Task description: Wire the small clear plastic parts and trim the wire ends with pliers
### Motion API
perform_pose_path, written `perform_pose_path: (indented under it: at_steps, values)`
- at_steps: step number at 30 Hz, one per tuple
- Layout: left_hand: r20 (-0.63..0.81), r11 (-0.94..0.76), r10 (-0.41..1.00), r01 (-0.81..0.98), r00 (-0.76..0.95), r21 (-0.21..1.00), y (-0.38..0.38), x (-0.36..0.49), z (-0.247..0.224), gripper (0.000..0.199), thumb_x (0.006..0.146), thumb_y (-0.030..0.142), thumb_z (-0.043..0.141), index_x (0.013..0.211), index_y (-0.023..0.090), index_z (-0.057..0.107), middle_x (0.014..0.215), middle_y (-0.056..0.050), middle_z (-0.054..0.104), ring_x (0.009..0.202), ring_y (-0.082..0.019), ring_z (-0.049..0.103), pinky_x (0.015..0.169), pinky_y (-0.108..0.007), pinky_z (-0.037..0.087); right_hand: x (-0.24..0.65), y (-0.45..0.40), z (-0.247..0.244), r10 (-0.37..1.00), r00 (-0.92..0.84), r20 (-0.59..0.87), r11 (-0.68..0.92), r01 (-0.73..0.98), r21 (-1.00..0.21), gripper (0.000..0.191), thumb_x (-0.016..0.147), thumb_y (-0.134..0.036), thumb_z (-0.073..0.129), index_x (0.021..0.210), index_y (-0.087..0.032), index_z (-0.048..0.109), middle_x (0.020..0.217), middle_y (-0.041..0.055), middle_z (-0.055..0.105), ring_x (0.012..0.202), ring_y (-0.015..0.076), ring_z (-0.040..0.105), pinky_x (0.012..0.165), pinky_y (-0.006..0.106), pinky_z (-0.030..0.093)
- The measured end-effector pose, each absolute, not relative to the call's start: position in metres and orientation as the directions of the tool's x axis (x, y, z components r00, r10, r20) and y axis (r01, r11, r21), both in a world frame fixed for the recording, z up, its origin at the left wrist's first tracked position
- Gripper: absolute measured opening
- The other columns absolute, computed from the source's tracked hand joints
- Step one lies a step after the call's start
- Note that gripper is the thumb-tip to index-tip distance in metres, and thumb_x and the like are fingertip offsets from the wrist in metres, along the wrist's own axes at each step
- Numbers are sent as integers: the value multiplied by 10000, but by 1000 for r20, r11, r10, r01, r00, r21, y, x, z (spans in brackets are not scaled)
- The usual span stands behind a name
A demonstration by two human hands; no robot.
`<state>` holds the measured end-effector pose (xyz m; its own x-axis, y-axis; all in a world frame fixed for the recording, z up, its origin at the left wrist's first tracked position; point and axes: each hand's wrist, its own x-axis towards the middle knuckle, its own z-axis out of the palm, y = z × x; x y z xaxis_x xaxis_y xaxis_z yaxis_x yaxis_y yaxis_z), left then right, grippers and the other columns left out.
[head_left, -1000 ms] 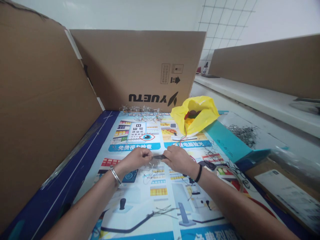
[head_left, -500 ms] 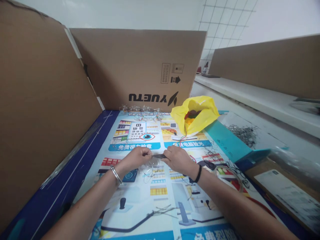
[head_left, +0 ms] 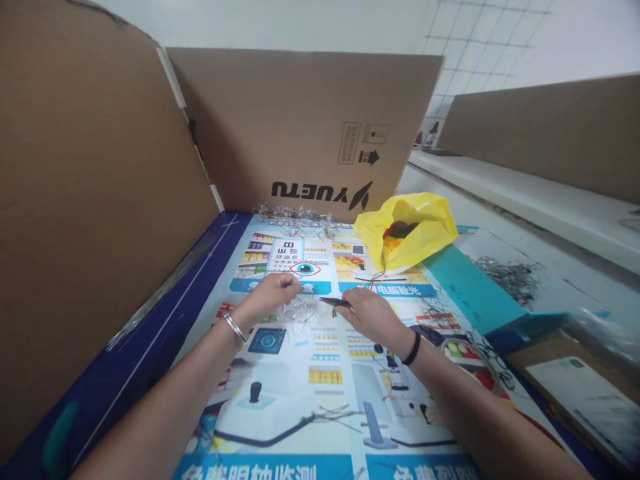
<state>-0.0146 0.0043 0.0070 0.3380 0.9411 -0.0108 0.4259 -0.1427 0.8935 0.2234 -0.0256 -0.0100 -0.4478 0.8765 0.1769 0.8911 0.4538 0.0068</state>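
Note:
My left hand [head_left: 274,293], with a silver bangle on the wrist, is closed in a pinch on thin wire [head_left: 301,310] that hangs in loose loops beside the fingers. My right hand [head_left: 371,312], wearing a black wristband, is closed round dark-jawed pliers [head_left: 336,302]. The jaws point left toward the wire, with a small gap between their tip and my left fingers. Both hands are over the printed poster sheet [head_left: 295,387]. The pliers' handles are mostly hidden in my right palm.
A yellow bag [head_left: 430,223] stands open behind my right hand. Tangled wire [head_left: 507,277] lies at the right, beyond a teal box flap [head_left: 470,287]. Cardboard panels [head_left: 300,120] rise at the back and left. Cut wires [head_left: 333,415] lie on the poster in front.
The pliers have drawn back from my left fingers, leaving a gap. My left hand has lifted slightly with the wire. The whole view has shifted a little.

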Motion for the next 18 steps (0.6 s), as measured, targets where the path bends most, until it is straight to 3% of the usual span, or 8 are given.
perform_pose_path:
  at_steps: [9, 18]
  values:
    - [67, -206, 960, 527, 271, 825, 16, -28, -7, 178, 691, 291, 479, 605, 145, 536, 559, 38, 466, 528, -85, 405, 508, -197, 308, 219, -30, -8, 814, -566, 133, 553, 824, 122, 305, 843, -432, 475, 959, -173, 586, 872, 93, 576, 881, 239, 509, 768, 340, 346]
    - [119, -238, 960, 514, 255, 824, 16, -27, -14, 178, 686, 274, 466, 607, 139, 551, 559, 33, 467, 543, -95, 408, 496, -200, 299, 196, -53, 11, 773, -633, 50, 630, 774, 58, 319, 876, -436, 409, 841, -171, 583, 822, 80, 586, 826, 202, 528, 713, 303, 344]
